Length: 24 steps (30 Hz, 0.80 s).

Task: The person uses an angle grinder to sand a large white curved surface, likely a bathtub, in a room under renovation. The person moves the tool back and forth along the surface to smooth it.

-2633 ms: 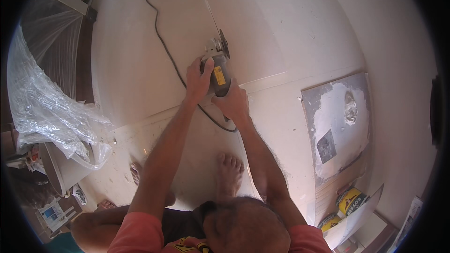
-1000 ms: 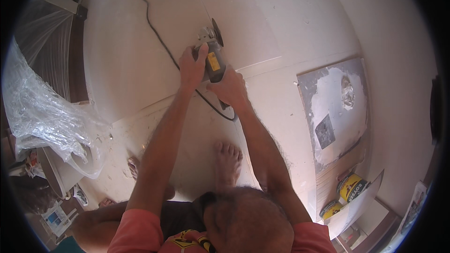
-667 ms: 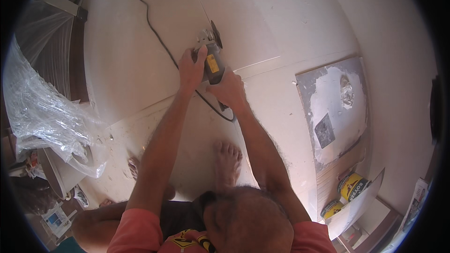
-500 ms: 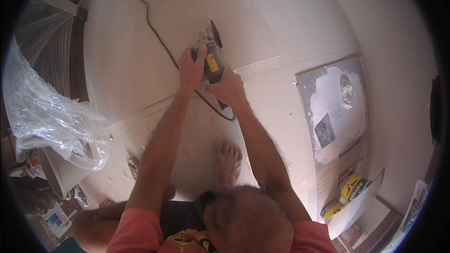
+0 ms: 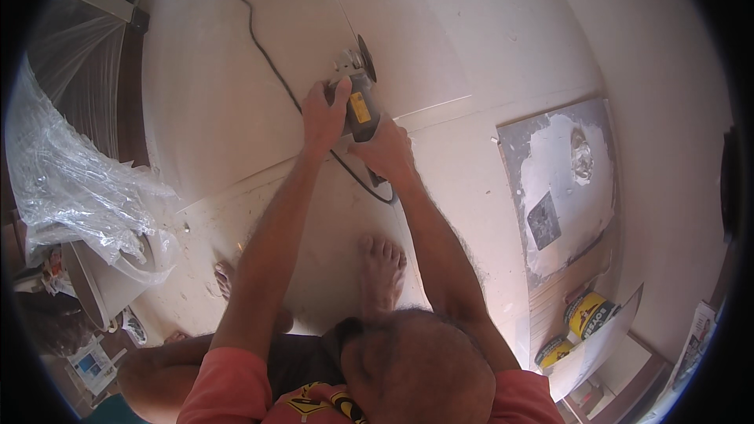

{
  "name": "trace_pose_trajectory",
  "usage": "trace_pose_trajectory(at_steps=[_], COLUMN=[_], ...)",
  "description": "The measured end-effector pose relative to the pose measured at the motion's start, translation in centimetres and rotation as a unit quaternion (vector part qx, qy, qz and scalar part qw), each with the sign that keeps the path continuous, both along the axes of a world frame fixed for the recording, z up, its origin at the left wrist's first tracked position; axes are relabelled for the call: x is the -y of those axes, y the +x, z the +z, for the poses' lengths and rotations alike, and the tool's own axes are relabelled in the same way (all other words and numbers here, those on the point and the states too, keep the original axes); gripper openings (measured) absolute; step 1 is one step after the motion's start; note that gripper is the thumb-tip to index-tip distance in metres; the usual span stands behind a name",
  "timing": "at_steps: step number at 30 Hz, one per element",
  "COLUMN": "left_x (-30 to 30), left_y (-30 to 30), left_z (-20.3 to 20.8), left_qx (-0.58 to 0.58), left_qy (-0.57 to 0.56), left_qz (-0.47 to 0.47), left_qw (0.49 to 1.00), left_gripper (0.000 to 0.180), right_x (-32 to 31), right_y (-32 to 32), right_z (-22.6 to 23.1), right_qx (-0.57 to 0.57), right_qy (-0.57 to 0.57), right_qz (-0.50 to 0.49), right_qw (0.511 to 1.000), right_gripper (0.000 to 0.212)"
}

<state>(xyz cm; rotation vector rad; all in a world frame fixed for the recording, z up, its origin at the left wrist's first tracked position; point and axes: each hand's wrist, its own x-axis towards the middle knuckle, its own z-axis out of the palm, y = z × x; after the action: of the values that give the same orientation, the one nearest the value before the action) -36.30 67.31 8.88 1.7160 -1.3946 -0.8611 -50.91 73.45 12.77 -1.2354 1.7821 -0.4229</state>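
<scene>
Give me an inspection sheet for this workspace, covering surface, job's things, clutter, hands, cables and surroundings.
Surface: pale board with a thin line ahead of the disc, dusty floor below.
Job's things: grinder, disc on the board.
Clutter: mortar board, two yellow tubs, papers lower right.
Hands: left hand and right hand both grip the grinder.
Cables: black cord crosses the board.
Surroundings: plastic sheet at left; bare feet on the floor.

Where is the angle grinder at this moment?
In the head view, upper centre: the angle grinder is gripped by the left hand and right hand, its disc on the pale board, black cord trailing up-left.
</scene>
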Motion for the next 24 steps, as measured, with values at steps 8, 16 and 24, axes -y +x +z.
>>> trace_pose_trajectory(at_steps=[8,16,24], left_x=[0.2,-0.4,-0.9], left_y=[0.1,0.0,-0.6], left_z=[-0.8,-0.7,0.0], left_qx=[0.045,0.006,-0.018], left_qy=[-0.016,-0.005,-0.004], left_qz=[0.005,-0.004,-0.009], left_qw=[0.999,1.0,1.0], left_gripper=[0.073,0.075,0.074], right_x=[0.0,-0.5,-0.9], right_y=[0.0,-0.3,-0.6], right_z=[-0.6,0.3,-0.2], right_qx=[0.001,0.001,-0.001], right_qy=[-0.003,0.008,0.004], right_qz=[0.002,0.003,-0.003], right_qw=[1.0,1.0,1.0], right_gripper=[0.066,0.071,0.068])
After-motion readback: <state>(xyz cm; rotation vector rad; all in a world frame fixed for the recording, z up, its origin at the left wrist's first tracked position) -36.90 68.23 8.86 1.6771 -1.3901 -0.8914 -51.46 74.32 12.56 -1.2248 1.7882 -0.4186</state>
